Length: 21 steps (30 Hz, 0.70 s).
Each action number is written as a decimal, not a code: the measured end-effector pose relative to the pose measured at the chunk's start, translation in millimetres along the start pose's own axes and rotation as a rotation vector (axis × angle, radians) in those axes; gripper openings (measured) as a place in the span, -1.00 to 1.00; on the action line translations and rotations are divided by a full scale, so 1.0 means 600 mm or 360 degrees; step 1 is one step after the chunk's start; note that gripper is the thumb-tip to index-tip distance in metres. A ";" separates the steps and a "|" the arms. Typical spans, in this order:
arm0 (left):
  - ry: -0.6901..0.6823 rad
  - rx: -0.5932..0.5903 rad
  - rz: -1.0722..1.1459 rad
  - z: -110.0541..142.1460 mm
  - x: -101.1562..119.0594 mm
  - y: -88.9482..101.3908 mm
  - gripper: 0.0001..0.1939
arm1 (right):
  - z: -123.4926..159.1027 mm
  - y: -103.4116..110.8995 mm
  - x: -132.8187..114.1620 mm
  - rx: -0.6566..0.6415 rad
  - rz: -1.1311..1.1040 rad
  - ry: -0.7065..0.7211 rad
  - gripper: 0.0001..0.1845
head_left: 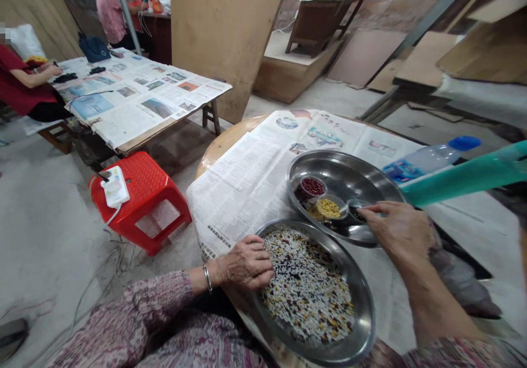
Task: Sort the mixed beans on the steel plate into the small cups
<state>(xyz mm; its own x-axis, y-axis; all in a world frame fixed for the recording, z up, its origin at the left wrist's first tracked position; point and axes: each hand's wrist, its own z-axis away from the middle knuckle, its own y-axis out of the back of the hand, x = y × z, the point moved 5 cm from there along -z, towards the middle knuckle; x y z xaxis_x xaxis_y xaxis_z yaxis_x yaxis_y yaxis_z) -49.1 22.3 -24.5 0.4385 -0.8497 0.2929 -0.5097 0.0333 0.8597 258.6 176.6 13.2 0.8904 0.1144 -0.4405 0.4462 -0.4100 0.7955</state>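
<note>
An oval metal tray [364, 324] in front of me holds a mix of white grains [298, 285] with black, yellow and dark red ones. My left hand [249, 263] lies over its left rim, fingers curled around the edge, thumb hidden. Behind it, partly touching, stands a second metal tray [349, 165] with three small clear cups. One cup holds dark red beans [313, 186], another yellow beans [329, 208], the third dark beans [357, 213]. At the third cup, my right hand [397, 230] has thumb and forefinger pinched together; whatever is between the tips is too small to make out.
Newspaper [247, 170] covers the round table. A blue-capped plastic bottle [428, 159] and a green tube-like object [465, 178] lie at the right. A red stool [140, 192] bears a white power strip [115, 187]. Two people sit around another newspaper-covered table [144, 90].
</note>
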 end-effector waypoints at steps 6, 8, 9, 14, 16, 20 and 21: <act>-0.0009 0.0026 -0.0002 -0.001 0.001 0.005 -0.73 | 0.067 0.060 -0.075 0.0150 -0.0035 -0.0076 -0.66; -0.0013 0.0048 -0.0004 -0.002 0.000 0.006 -0.72 | 0.127 0.060 -0.121 0.0001 -0.0163 0.0062 -0.69; -0.0011 0.0060 -0.0001 -0.003 0.000 0.006 -0.72 | 0.163 0.053 -0.148 -0.0105 -0.0239 0.0185 -0.70; 0.0003 0.0083 0.0000 -0.005 0.001 0.010 -0.74 | 0.334 -0.010 -0.254 -0.0714 -0.0337 0.0618 -0.80; 0.0000 0.0085 -0.0006 -0.004 0.001 0.012 -0.74 | 0.357 -0.028 -0.260 -0.0800 -0.0262 0.0675 -0.78; 0.0024 0.0065 -0.0009 -0.004 0.000 0.013 -0.72 | 0.312 -0.025 -0.197 -0.0477 -0.0066 0.0376 -0.78; 0.0032 0.0053 -0.0007 -0.004 -0.001 0.012 -0.71 | 0.294 -0.022 -0.176 -0.0385 -0.0038 0.0253 -0.77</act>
<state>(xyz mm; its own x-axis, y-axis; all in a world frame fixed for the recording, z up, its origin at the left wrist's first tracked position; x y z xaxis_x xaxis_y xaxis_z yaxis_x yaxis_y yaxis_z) -51.3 24.2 -17.6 0.4553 -0.8390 0.2980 -0.5319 0.0121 0.8467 142.6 10.2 -24.3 0.8738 0.2693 -0.4049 0.4587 -0.1800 0.8702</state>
